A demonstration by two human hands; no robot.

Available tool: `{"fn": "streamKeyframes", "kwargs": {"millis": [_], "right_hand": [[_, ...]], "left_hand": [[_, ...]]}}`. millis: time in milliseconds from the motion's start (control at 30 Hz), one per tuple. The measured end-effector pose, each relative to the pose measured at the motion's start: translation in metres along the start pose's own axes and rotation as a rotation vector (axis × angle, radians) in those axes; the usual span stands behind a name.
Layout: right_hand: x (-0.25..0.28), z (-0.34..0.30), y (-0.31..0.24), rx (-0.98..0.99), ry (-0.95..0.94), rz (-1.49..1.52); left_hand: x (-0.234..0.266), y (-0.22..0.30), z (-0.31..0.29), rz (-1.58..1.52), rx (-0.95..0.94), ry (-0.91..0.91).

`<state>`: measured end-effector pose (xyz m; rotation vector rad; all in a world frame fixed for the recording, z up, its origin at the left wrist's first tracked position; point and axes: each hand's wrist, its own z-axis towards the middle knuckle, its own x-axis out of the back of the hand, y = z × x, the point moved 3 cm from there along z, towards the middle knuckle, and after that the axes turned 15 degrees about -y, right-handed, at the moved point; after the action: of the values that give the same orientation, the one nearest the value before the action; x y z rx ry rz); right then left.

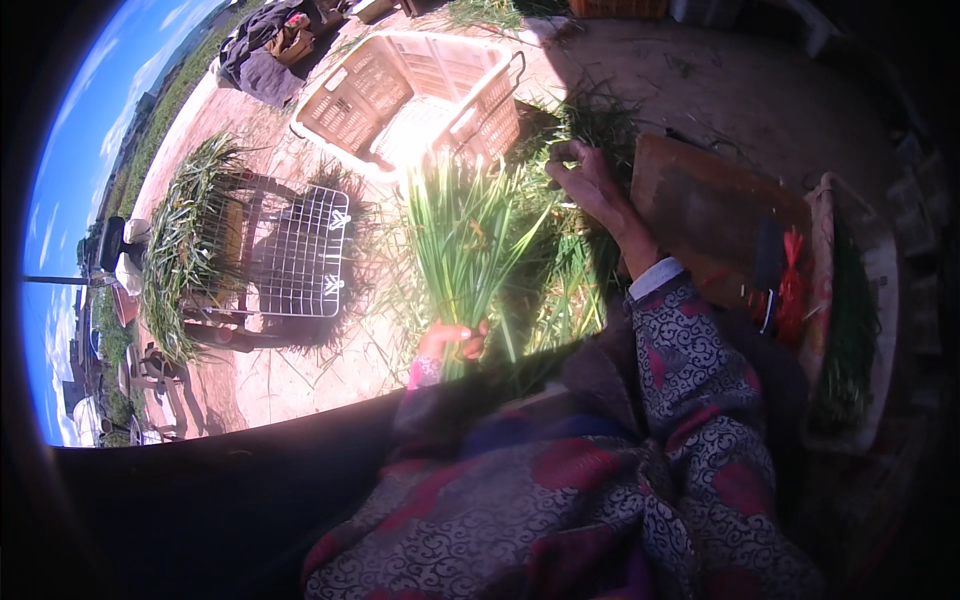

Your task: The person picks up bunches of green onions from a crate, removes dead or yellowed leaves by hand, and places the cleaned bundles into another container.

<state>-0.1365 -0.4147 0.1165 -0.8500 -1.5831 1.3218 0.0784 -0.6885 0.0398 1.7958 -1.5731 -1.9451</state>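
Observation:
My left hand is wrapped round the lower part of a bunch of long green chive-like stalks, whose leaf tips fan out away from me in bright sun. Farther off and to the right, my right hand has its fingers curled in, over a dark heap of loose green leaves. Whatever it pinches, if anything, is too shaded to make out. More loose stalks lie below and between the two hands, partly in shadow.
A pale plastic crate stands beyond the bunch. To the left are a white wire rack and a straw-covered seat. At right, a brown board bears red ties, beside a white crate of dark greens.

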Motion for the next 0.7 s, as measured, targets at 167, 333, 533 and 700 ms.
{"fn": "streamKeyframes", "kwargs": {"millis": [167, 333, 533, 700], "right_hand": [[-0.027, -0.016, 0.030, -0.188, -0.124, 0.587], [-0.036, -0.008, 0.043, -0.166, -0.052, 0.573], [-0.009, -0.006, 0.041, -0.043, 0.085, 0.466], [0.064, -0.016, 0.022, 0.160, 0.694, 0.631]], "left_hand": [[0.008, -0.010, 0.003, -0.143, 0.093, -0.197], [0.008, -0.014, 0.008, -0.099, 0.142, -0.236], [0.006, -0.012, -0.002, 0.053, 0.157, -0.022], [-0.019, 0.001, 0.015, 0.204, 0.106, -0.081]]}}
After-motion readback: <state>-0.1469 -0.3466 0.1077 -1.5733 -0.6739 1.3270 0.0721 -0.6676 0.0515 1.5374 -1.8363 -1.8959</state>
